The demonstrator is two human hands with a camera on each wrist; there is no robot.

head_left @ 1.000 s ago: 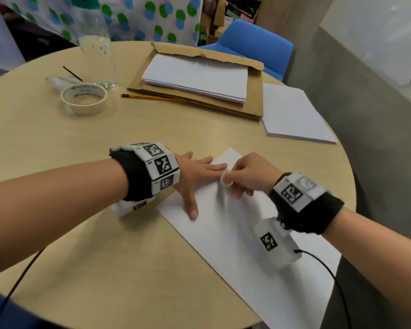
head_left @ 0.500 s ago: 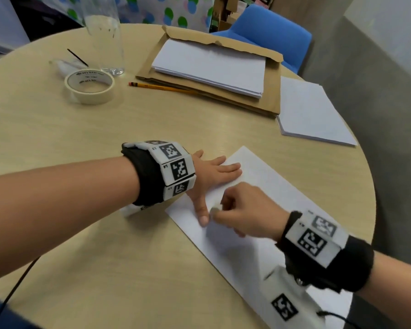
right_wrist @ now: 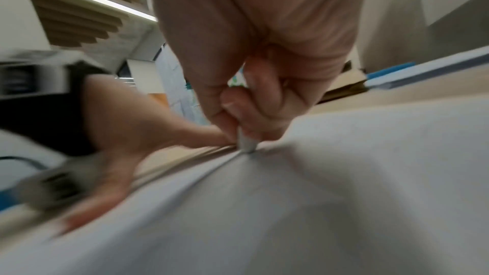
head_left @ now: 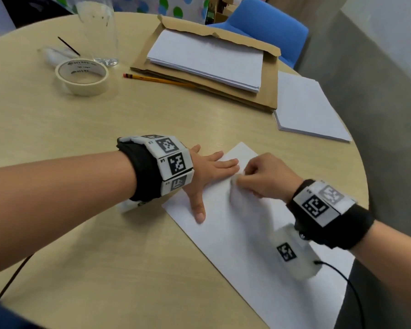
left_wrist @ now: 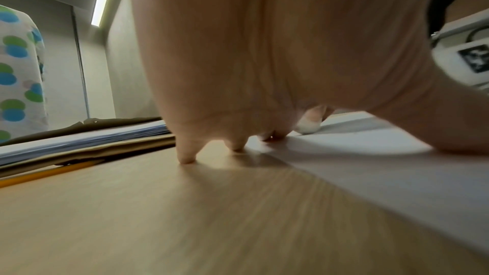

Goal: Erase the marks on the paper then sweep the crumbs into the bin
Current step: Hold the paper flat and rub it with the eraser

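Note:
A white sheet of paper (head_left: 252,236) lies slantwise on the round wooden table (head_left: 105,245), its near corner over the table's edge. My left hand (head_left: 209,172) lies flat with spread fingers on the sheet's far left part and holds it down. My right hand (head_left: 266,176) pinches a small white eraser (right_wrist: 244,142) and presses its tip on the paper just right of the left fingertips. The left wrist view shows the eraser (left_wrist: 308,125) beyond my left hand (left_wrist: 264,70). The right wrist view is blurred. No marks or crumbs can be made out, and no bin is in view.
A roll of masking tape (head_left: 81,76), a clear glass (head_left: 100,29) and a yellow pencil (head_left: 157,79) lie at the back. A paper stack on a cardboard folder (head_left: 209,58) and a second paper stack (head_left: 306,110) sit at the back right. A blue chair (head_left: 266,27) stands behind the table.
My right hand rubbed the eraser toward me and leftward along the sheet, then back out to beside the left fingertips. The left hand has stayed pressed on the paper.

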